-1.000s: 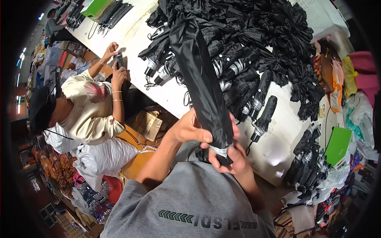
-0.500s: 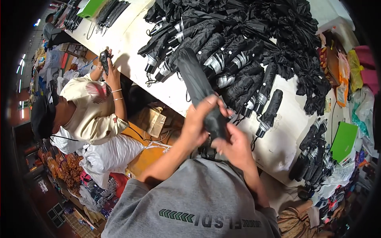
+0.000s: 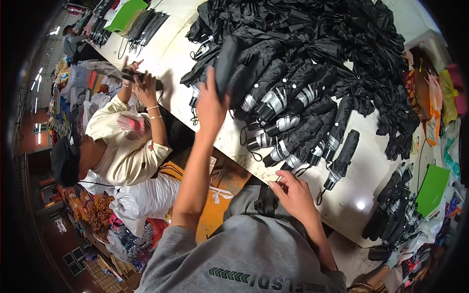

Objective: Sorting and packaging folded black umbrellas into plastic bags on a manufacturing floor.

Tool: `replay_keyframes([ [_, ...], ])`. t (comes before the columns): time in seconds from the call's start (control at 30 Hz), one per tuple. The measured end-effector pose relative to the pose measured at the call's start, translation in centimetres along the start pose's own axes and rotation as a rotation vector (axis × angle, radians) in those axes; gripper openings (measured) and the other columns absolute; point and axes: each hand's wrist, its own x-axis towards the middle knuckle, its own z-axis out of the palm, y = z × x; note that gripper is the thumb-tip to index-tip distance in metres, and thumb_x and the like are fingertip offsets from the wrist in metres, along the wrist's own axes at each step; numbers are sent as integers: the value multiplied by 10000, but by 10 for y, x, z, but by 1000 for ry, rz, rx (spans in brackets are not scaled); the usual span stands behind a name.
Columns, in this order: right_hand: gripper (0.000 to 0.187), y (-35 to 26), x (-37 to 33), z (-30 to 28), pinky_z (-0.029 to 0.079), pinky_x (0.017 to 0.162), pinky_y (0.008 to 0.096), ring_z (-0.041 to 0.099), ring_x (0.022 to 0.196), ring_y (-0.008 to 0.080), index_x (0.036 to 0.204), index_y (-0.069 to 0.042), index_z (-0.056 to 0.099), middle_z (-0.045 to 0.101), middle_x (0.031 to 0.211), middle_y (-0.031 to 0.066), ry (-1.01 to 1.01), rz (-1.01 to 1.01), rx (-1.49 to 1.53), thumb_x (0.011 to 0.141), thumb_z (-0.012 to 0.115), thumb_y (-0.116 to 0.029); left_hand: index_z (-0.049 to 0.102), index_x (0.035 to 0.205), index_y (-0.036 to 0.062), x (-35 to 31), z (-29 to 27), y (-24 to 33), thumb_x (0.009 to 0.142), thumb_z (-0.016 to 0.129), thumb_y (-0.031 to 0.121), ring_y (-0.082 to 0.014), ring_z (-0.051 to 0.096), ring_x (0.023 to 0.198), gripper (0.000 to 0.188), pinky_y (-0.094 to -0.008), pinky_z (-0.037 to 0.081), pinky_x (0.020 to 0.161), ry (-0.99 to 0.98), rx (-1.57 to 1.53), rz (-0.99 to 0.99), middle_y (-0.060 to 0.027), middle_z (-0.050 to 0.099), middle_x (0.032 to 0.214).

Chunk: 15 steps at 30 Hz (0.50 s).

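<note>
My left hand (image 3: 213, 110) reaches out over the white table, fingers around a folded black umbrella (image 3: 227, 61), blurred by motion. It hangs just over the near left side of a big heap of black umbrellas (image 3: 298, 36), many with silvery bands and black handles. By the table's near edge, my right hand (image 3: 295, 195) is held with thumb and fingers apart and no umbrella in it. A single folded umbrella (image 3: 344, 158) with a wrist loop lies to the right, beyond that hand.
At left, a co-worker (image 3: 119, 139) handles a dark umbrella beside the table (image 3: 181, 73). A green box (image 3: 126, 15) stands at the far left, another green box (image 3: 433, 189) at right by more umbrellas (image 3: 391, 205). White sacks (image 3: 146, 198) sit below the co-worker.
Both hands were together on the umbrella near my chest. My left hand has carried it forward and left to the heap; my right hand has let go and dropped back.
</note>
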Motion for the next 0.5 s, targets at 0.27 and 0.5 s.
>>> replay_keyframes([
  [0.27,284,12,15,-13,492,601,397,619,623,315,1118,-3,647,700,792,124,-85,46,-99,946,681,-226,431,1478,44,58,58,-118,890,699,118,-415,600,828,651,-494,488,767,-243,307,339,-258,564,1114],
  [0.5,292,-3,54,-30,502,619,425,650,664,335,1147,-5,633,710,807,142,-117,47,-64,963,651,-231,415,1434,-13,70,61,-110,865,701,121,-430,605,991,651,-469,503,861,-95,-145,-204,-284,547,1246],
])
